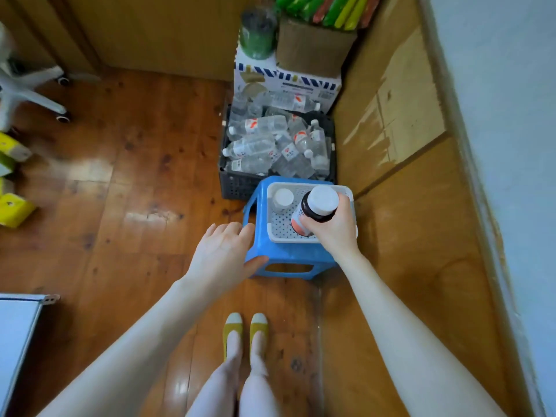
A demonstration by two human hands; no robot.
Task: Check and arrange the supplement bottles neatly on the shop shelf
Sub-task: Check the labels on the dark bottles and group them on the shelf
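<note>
Brown wood floor [120,176] is shining under me in a corner of the room. My right hand [337,231] is holding a dark bottle [322,203] with a white cap, fingers curled round its side, just right of the middle of the frame. It is tipping a bit and hanging just over a white basket [293,238]. A small bottle [282,197] with a white cap is standing in the upper left of that basket. The basket is sitting on a blue stool [285,258]. My left hand [222,251] is open wide and holding nothing, just left of the stool, thumb at its edge; I cannot tell if it is touching. Above the stool, a black crate [237,185] is holding lots of clear water bottles.

I think I am lifting this bottle out to check it. To do it well, I should be gripping it tight below the cap, lifting straight up so it is not bumping the small bottle, and turning the label to my eyes.
</note>
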